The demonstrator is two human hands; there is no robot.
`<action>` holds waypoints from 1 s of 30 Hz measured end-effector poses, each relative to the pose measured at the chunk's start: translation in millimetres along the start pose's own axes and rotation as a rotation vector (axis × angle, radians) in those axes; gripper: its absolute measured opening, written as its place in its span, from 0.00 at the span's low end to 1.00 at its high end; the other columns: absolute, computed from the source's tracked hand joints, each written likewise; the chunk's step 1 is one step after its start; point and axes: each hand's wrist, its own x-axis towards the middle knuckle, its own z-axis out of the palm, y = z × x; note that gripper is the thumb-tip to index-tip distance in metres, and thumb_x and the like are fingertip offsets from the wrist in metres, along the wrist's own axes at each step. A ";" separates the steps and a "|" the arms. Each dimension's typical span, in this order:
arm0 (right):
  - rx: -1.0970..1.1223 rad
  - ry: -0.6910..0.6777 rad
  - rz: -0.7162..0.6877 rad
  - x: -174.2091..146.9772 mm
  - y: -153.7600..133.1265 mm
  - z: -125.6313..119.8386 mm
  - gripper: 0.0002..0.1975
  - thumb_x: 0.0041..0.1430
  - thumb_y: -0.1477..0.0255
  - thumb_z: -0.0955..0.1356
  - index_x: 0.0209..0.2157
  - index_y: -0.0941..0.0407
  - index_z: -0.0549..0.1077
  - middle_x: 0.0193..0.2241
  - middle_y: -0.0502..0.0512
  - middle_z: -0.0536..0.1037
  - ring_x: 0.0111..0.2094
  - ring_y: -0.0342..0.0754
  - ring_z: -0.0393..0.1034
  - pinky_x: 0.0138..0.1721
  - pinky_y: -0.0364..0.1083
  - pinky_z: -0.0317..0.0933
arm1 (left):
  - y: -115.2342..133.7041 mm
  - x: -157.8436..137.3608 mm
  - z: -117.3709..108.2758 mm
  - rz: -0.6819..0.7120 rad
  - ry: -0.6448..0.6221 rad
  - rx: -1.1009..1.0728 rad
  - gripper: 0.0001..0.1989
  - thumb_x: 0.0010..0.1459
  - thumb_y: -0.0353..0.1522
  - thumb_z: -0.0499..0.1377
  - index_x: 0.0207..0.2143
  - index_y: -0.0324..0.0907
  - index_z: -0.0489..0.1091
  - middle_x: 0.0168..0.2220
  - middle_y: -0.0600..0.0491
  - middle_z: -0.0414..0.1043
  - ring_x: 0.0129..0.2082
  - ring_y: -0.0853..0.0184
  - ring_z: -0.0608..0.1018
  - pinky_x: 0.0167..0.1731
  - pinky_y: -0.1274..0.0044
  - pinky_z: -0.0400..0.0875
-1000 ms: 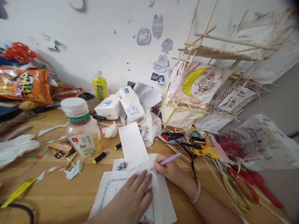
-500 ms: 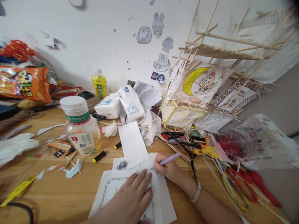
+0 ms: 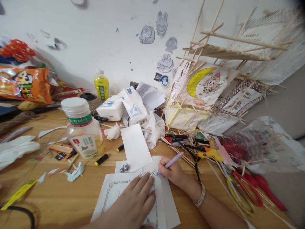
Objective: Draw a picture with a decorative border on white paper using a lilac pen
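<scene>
My left hand (image 3: 135,198) lies flat with fingers stretched over a white sheet of paper (image 3: 107,194) that bears a drawn wavy border. A purple pen (image 3: 173,160) is gripped in my right hand (image 3: 170,171), its tip on the paper near my left fingertips. Short crossing dark lines show beside the tip. Under the drawn sheet lies another white sheet (image 3: 172,210), partly covered. Just beyond it rest a blank white card (image 3: 135,146) and a few shiny round beads (image 3: 124,168).
A large plastic bottle (image 3: 83,136) stands left, near a black marker (image 3: 101,159) and paper scraps. Tissue packs (image 3: 111,108) lie at the back. To the right are a stick frame with drawn panels (image 3: 202,84), a yellow glue gun (image 3: 211,155), and red-handled scissors (image 3: 247,189).
My right hand and the pen have shifted slightly to the right, and the crossing lines at the tip now extend further. My left hand stays in place on the paper.
</scene>
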 end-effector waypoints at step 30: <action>-0.038 -0.014 -0.015 -7.1 -2.0 -1.6 0.13 0.58 0.71 0.62 0.20 0.54 0.57 0.19 0.45 0.59 0.23 0.43 0.55 0.25 0.42 0.51 | 0.3 9.1 -14.4 -0.089 -0.144 -0.124 0.30 0.54 0.36 0.64 0.57 0.31 0.65 0.62 0.34 0.53 0.61 0.41 0.57 0.56 0.53 0.57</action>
